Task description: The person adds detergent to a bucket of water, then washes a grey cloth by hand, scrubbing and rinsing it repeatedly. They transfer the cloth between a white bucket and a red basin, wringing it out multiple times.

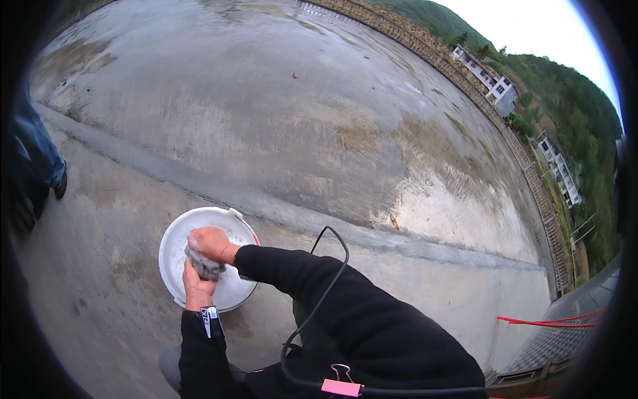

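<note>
A white plastic bucket [172, 239] stands on the concrete floor, with foamy, soapy water inside. Both hands are over its mouth, gripping one wet, suds-covered grey cloth [207, 265]. My right hand [212, 243] closes over the upper part of the cloth, fingers curled. From below, my left hand [197, 284] holds the cloth's lower side near the bucket's front rim. Part of the cloth is hidden by the fingers. A strap with printed labels [209, 319] is around my left wrist, at the black sleeve.
A black cable [319, 304] loops across my right arm, near a pink binder clip [341, 387]. At far left stands a person's leg in jeans [37, 149]. A raised concrete strip [164, 169] crosses the floor. Red poles or cords [551, 320] are at right, near roof tiles.
</note>
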Demonstrator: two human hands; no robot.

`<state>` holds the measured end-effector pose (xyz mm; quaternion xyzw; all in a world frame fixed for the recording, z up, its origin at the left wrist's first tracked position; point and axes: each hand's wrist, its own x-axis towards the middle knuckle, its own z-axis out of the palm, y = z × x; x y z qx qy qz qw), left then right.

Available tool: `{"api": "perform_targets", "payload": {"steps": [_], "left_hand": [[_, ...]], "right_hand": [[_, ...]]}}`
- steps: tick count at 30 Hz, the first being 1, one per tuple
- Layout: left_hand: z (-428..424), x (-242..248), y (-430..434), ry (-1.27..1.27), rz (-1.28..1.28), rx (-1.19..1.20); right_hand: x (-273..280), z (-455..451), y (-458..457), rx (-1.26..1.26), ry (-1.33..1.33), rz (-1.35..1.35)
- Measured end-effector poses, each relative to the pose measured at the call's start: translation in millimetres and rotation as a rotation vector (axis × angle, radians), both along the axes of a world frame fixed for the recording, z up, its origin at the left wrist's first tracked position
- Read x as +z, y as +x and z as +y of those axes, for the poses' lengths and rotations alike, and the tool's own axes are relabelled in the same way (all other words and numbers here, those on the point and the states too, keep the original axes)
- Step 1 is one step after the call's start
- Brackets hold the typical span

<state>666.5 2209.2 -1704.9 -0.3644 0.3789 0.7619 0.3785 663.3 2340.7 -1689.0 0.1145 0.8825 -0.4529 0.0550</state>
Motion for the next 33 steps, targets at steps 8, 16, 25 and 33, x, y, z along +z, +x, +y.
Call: {"api": "perform_targets", "payload": {"steps": [8, 16, 25, 33], "left_hand": [[-21.3, 59.7, -9.0, -0.297, 0.21, -0.22], [-2.2, 72.0, 24.5, -0.512, 0.497, -0.631], [-6.8, 16.4, -19.1, -0.46, 0.845, -0.755], [-12.7, -36.0, -51.8, -0.385, 1.089, -0.524]], "right_hand": [[-16.2, 41.8, 4.9, 0.027, 0.325, 0.098], [-76.0, 13.7, 61.4, 0.306, 0.091, -0.426], [66.3, 47.9, -8.4, 0.207, -0.214, 0.298], [106.1, 65.3, -21.3, -0.275, -1.227, 0.443]]}}
